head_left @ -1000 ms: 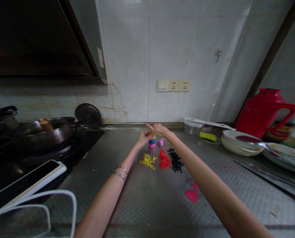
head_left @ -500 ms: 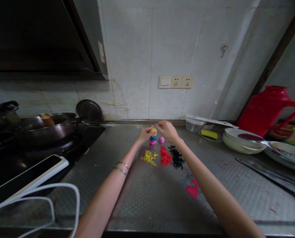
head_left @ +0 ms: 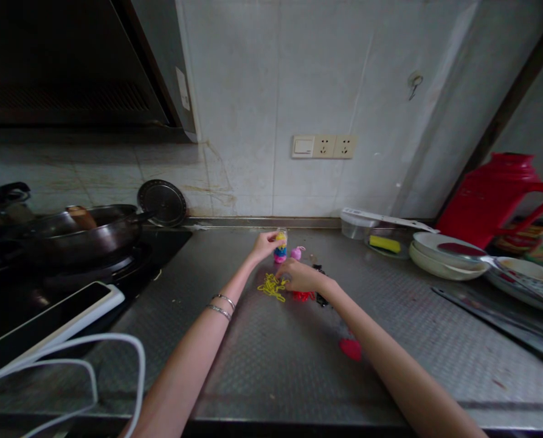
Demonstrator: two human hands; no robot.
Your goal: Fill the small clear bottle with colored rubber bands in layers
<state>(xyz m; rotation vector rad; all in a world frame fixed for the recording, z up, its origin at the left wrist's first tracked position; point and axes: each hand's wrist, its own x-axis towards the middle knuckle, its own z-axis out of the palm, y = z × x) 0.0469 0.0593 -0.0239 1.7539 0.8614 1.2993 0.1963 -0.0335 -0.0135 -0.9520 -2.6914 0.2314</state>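
My left hand (head_left: 264,245) is closed around a small clear bottle (head_left: 281,246), which stands upright on the counter. Inside it lie layers of pink, blue and yellow. Just in front, my right hand (head_left: 301,277) reaches down to the right edge of a pile of yellow rubber bands (head_left: 270,287), thumb and fingertips bent together at a yellow band. Under and beyond that hand are red bands (head_left: 303,296) and black bands (head_left: 322,298), both partly hidden by it. A round pink piece (head_left: 296,253) with a loop sits right of the bottle.
A steel counter (head_left: 253,365) carries everything. To the left are a pan (head_left: 93,228) on the stove, a white-edged device (head_left: 89,310) and a white cable (head_left: 138,365). Bowls (head_left: 444,264), a yellow sponge (head_left: 385,244), a knife (head_left: 490,319) and a red thermos (head_left: 490,201) are at right.
My right hand has come down from the bottle's mouth toward me, to the yellow rubber bands, and now covers part of the red and black piles. My left hand stays on the bottle.
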